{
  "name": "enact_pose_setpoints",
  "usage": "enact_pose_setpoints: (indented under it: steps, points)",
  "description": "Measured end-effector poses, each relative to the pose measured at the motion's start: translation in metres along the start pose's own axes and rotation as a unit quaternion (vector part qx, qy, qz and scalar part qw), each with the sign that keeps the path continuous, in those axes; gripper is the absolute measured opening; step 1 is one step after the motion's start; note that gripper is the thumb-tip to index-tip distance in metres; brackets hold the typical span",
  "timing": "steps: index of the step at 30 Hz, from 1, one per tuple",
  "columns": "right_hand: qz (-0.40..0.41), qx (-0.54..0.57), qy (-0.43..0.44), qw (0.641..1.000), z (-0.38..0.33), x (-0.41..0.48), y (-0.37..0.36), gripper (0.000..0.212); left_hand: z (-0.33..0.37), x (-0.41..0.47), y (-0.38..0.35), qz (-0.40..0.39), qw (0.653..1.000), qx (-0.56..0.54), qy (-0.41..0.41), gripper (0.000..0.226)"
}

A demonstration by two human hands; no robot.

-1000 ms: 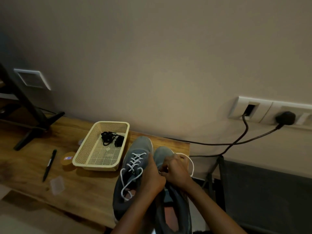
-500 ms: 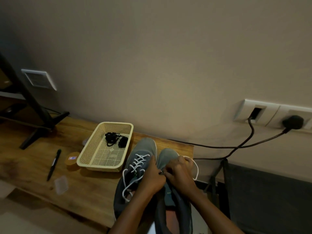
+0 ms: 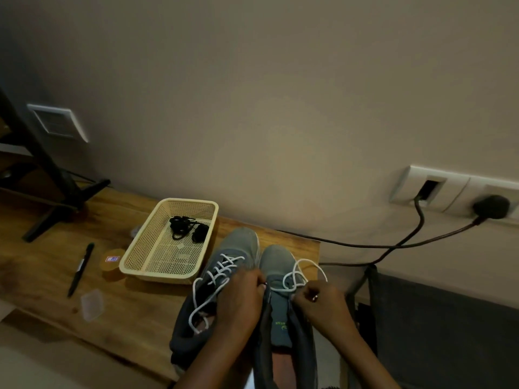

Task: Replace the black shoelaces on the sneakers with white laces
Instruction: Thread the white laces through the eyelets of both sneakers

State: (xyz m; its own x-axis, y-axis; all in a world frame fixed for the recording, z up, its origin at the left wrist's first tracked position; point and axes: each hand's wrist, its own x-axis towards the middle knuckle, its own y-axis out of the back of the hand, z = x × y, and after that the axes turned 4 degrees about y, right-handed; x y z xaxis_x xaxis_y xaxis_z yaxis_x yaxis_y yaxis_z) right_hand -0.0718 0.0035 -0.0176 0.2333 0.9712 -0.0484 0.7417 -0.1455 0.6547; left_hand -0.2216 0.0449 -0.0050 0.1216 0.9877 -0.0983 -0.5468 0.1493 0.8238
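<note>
L hand (image 3: pixel 241 301): fingers curled, gripping the left edge of the 2nd sneaker's upper; back of hand faces up.
R hand (image 3: pixel 323 306): fingers curled tight, pinching the 2nd white lace by the right eyelet row; fingertips hidden.
2nd sneaker (image 3: pixel 276 258): grey, on the bench's right end between both hands, toe to the wall, tongue showing.
2nd white lace (image 3: pixel 295 276): loose loops over the forefoot; which eyelets it's thru, can't tell.
Laced sneaker (image 3: pixel 238 244): grey, just beside on the left.
1st white lace (image 3: pixel 222 269): crossed up its eyelets, ends loose over the opening.
Black laces (image 3: pixel 182 227): bundled at the back of the cream mesh basket (image 3: pixel 157 273), left of the sneakers.
Bench (image 3: pixel 134 307): wood.
Left of basket: pen (image 3: pixel 80 269), small round labelled box (image 3: pixel 111 261), clear plastic case (image 3: pixel 91 303).
Wall, right: black plug (image 3: pixel 491 206) in a socket strip.
</note>
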Motion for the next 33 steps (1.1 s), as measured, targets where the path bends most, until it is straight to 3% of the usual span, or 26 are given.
enact_pose_setpoints:
  steps: [4, 11, 15, 18, 21, 24, 27, 31, 33]
  points:
    - [0.01, -0.004, -0.008, 1.0, -0.003, 0.0, -0.01, 0.033, 0.005, 0.003, -0.002, 0.008, 0.999, 0.027, 0.022, 0.012]
    - [0.008, 0.014, -0.047, 0.999, -0.003, 0.0, -0.012, 0.029, 0.012, 0.016, -0.01, -0.063, 0.994, 0.043, 0.076, 0.027]
    - [0.016, 0.001, -0.058, 0.998, -0.005, -0.002, -0.011, 0.023, 0.017, 0.019, -0.001, -0.003, 0.993, -0.029, 0.115, 0.012]
    - [0.016, -0.014, -0.066, 0.998, -0.007, -0.003, -0.011, 0.023, 0.018, 0.02, 0.016, 0.103, 0.993, -0.03, 0.051, 0.01]
    - [0.067, -0.045, -0.026, 0.996, -0.006, -0.003, -0.012, 0.029, 0.012, 0.023, 0.033, 0.192, 0.98, 0.006, -0.044, 0.011]
    - [0.083, -0.127, -0.015, 0.988, -0.009, -0.001, -0.012, 0.035, -0.003, 0.027, 0.031, 0.105, 0.981, 0.137, -0.09, 0.019]
    - [0.102, -0.159, -0.021, 0.982, -0.013, 0.001, -0.014, 0.024, -0.007, 0.024, 0.022, 0.04, 0.976, 0.194, -0.092, 0.024]
    - [0.129, -0.149, -0.018, 0.98, -0.013, 0.0, -0.019, 0.02, -0.009, 0.027, 0.023, 0.099, 0.975, 0.17, -0.102, 0.003]
    - [0.14, -0.137, -0.015, 0.981, -0.012, 0.0, -0.019, 0.018, -0.013, 0.03, 0.029, 0.148, 0.977, 0.122, -0.09, 0.016]
